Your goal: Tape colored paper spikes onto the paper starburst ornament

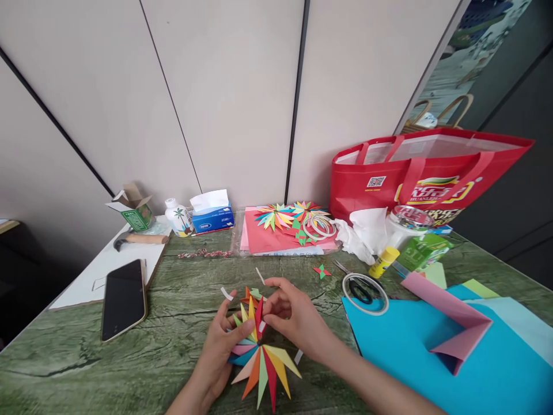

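A many-pointed folded paper star (pixel 271 369) in red, yellow, orange, green and blue is in front of me. My left hand (pixel 220 346) grips its left side, with the thumb across the points. A short white strip (pixel 227 294) clings to a left fingertip. My right hand (pixel 289 314) is closed in a pinch by the upright red point, and a small white tape piece (pixel 262 327) shows at its thumb tip. Another white strip (pixel 260 275) stands out beyond the right fingers. Behind the star, a small orange-and-green folded piece (pixel 250 295) is partly hidden.
Scissors (pixel 362 288) and a tape roll (pixel 383 305) lie to the right, near a glue stick (pixel 384 262) and blue paper (pixel 401 346). At left are a phone (pixel 124 300) and a hammer (pixel 140 238). Finished stars (pixel 275 217) and a red bag (pixel 371 196) stand behind.
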Available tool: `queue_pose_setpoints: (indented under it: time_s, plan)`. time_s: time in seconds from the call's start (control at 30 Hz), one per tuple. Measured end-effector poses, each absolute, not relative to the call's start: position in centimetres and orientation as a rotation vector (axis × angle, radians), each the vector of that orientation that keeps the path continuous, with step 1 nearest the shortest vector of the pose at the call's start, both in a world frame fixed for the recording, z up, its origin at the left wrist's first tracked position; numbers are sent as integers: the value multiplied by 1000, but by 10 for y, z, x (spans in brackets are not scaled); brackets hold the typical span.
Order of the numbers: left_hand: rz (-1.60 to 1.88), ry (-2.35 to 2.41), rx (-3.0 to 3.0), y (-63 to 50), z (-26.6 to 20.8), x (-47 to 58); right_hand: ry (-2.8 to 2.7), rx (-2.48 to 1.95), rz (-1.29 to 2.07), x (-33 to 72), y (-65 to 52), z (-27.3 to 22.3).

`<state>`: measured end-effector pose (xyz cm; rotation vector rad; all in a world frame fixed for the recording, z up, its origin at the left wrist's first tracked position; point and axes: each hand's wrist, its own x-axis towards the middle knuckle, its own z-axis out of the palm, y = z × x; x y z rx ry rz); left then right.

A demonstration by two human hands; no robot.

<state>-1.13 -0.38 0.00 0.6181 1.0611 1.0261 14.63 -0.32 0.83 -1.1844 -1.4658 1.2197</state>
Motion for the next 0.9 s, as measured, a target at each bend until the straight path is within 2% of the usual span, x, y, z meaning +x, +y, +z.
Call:
queue_pose_setpoints:
  time_s: [0.37,0.9]
  plan:
    - [936,958,523,-6,-2,-14,-2140,-1013,973,165,-13,46]
    - [883,851,579,-9,8,-17,-2470,-925,686,163,-17,56]
